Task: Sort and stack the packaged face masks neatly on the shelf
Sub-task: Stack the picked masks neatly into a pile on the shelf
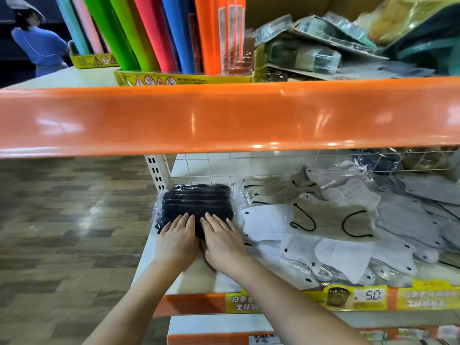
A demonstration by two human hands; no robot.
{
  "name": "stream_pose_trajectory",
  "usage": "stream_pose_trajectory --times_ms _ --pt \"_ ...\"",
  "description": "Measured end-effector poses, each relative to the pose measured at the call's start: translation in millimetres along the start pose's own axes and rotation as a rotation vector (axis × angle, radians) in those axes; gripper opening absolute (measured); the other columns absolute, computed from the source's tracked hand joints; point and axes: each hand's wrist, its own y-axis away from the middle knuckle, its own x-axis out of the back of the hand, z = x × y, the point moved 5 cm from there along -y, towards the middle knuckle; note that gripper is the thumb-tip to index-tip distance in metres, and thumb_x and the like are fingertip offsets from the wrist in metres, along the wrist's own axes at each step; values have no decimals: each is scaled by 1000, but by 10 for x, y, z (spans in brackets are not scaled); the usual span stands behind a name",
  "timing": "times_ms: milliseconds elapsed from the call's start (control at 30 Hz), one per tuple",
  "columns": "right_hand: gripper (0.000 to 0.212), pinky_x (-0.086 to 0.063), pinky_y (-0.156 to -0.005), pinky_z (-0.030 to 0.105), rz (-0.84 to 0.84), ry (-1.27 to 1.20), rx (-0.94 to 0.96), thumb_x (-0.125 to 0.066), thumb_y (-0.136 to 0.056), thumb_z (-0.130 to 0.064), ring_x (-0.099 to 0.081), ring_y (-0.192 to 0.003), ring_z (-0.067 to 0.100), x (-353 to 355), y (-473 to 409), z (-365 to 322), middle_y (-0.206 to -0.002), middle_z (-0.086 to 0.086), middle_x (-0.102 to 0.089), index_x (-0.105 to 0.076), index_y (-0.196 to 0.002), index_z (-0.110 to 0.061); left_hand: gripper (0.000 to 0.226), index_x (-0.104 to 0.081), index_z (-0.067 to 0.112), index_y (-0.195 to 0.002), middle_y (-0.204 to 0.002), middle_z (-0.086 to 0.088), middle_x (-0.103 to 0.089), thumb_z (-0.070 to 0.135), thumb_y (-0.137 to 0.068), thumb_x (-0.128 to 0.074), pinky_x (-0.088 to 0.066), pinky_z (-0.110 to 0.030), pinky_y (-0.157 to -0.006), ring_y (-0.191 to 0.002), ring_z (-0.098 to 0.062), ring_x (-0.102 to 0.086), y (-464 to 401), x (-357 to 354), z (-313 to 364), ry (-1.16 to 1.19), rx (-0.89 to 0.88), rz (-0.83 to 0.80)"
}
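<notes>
Packaged face masks cover my lower shelf (199, 277); the black stack (199, 202) sits at its left end against the upright post (155, 170), and both my hands lie on its near edge. My left hand (175, 239) rests flat with fingers straight on the stack's front left corner; my right hand (221, 239) lies just beside it, fingers straight and pressing down on the front right, so neither hand grips anything. I judge this to be the squaring-up step: the black packs are gathered and I am pressing them level and pushing them into the corner. To the right the sorting is not yet done; white masks (263, 222), beige masks (331, 220) with black ear loops and grey masks (408, 220) lie overlapped and fanned in a loose heap, some tilted; how many packs are in the heap I cannot tell, as the plastic glare blurs their edges. The next move, I think, calls for lifting my right hand off the black stack and reaching to the nearest white pack just beside it, gathering like colours, aligning their edges, then setting a second pile beside the black one without disturbing it.
</notes>
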Motion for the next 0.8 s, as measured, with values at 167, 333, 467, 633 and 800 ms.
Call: stream_pose_trajectory --times_ms 167,333,467,633,800 --pt "55 -15 -118 39 175 40 -58 -48 -96 -23 -25 -143 23 291 98 251 -156 8 -26 -31 -146 -10 51 -31 19 -147 -150 5 -37 34 -98 -37 -27 -28 -110 -140 -10 -30 -8 44 318 93 -55 107" --pt "36 -45 -98 34 359 11 -108 -72 -77 -16 -60 -111 25 617 304 641 -120 9 -63 -65 -112 -8 38 -62 10 -118 -114 -4 -67 23 -85 -48 -50 -36 -87 -110 -23 -62 -34 194 797 172 -94 224" --pt "41 -29 -111 37 390 37 -99 -56 -91 -18 -44 -130 28 825 547 1002 -143 9 -47 -54 -130 -7 31 -68 8 -106 -101 -8 -70 9 -75 -63 -53 -39 -80 -96 -28 -68 -63 318 1258 259 -89 298" --pt "42 -41 -100 33 431 26 -169 -45 -84 -27 -56 -114 27 1032 902 1510 -122 7 -61 -62 -119 -10 29 -67 11 -103 -98 -9 -69 17 -77 -57 -51 -37 -73 -88 -32 -66 -81 376 1997 272 -139 247" --pt "45 -52 -89 34 430 17 -214 -43 -78 -30 -65 -101 27 1120 1278 2041 -111 8 -67 -67 -109 -7 42 -68 10 -96 -94 -10 -69 26 -72 -37 -52 -36 -69 -84 -32 -66 -46 305 2623 294 -186 221"
